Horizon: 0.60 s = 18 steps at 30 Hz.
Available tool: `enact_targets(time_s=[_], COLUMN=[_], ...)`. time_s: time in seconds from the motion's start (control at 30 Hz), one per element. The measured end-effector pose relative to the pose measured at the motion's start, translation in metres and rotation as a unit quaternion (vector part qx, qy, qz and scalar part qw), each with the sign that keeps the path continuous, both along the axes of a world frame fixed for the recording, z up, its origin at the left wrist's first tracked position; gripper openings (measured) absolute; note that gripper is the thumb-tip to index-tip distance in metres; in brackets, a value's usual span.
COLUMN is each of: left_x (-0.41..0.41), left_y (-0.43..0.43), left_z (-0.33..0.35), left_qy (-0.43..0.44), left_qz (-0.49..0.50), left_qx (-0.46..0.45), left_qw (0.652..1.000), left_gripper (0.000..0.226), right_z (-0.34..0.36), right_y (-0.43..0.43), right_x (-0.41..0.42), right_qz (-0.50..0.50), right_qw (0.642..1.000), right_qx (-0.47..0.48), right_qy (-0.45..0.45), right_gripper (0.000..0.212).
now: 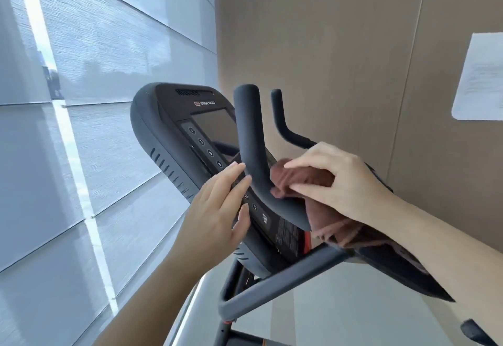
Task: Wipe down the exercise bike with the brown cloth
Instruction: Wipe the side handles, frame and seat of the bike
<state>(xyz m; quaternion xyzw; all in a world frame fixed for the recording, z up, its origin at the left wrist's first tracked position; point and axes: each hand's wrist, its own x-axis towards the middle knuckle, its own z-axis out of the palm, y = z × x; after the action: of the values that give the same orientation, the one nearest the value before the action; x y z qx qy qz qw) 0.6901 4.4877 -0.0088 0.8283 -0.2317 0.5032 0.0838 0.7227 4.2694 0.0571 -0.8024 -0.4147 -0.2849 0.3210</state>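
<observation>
In the head view the person stands over the front of the dark grey exercise bike (272, 283), looking down on its rounded dark plastic console (163, 133) with a blank black screen (215, 125). The right hand (334, 185) grips the bunched brown terry cloth (291, 179); its fingers close round the wad, one digit across the top and another beneath. It presses the fabric against the inner side of the near black padded handlebar horn (250, 138), at the bend; the rest of the cloth hangs below the wrist, draped over the bar. The left hand (217, 209) lies flat with straight fingers and holds nothing. Its fingertips touch the keypad edge of the console just beside the same horn, apparently to steady it. The far black handlebar horn (280, 117) stands apart behind, with no cloth on it.

As a judgement, the wipe-down is under way but far from finished. The cloth is working one stretch of the near horn; no streaks or damp marks show which surfaces are already clean. The horn's upper end, the far horn, the console face and everything lower on the bike likely remain; seat and pedals are out of sight. A pale window blind (95, 73) fills the left; a beige panelled wall (326, 46) carrying a white paper sheet (481, 76) fills the right.
</observation>
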Motion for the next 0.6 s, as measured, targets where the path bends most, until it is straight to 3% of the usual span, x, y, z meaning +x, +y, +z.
enact_targets(time_s=[0.1,0.17,0.27,0.43,0.6], left_x=[0.005,0.011,0.016,0.020,0.019], left_y=[0.005,0.009,0.009,0.003,-0.008], left_z=[0.023,0.037,0.049,0.052,0.056], left_qy=[0.002,0.018,0.055,0.047,0.079], left_qz=[0.016,-0.002,-0.075,-0.110,-0.176], left_qx=[0.003,-0.019,-0.110,-0.158,-0.280], left_qw=[1.000,1.000,0.990,0.980,0.941], left_gripper=[0.041,0.046,0.052,0.050,0.044], right_z=[0.029,0.038,0.014,-0.002,0.039], right_y=[0.044,0.066,0.059,0.018,0.053], right_x=[0.023,0.036,0.039,0.030,0.042], right_qz=[0.018,0.028,0.061,0.092,0.063], right_qw=[0.984,0.972,0.978,0.996,0.971], right_qx=[0.168,0.225,0.196,-0.004,0.214], right_qy=[-0.052,-0.058,-0.023,-0.008,-0.082], right_gripper=[0.030,0.032,0.032,0.028,0.032])
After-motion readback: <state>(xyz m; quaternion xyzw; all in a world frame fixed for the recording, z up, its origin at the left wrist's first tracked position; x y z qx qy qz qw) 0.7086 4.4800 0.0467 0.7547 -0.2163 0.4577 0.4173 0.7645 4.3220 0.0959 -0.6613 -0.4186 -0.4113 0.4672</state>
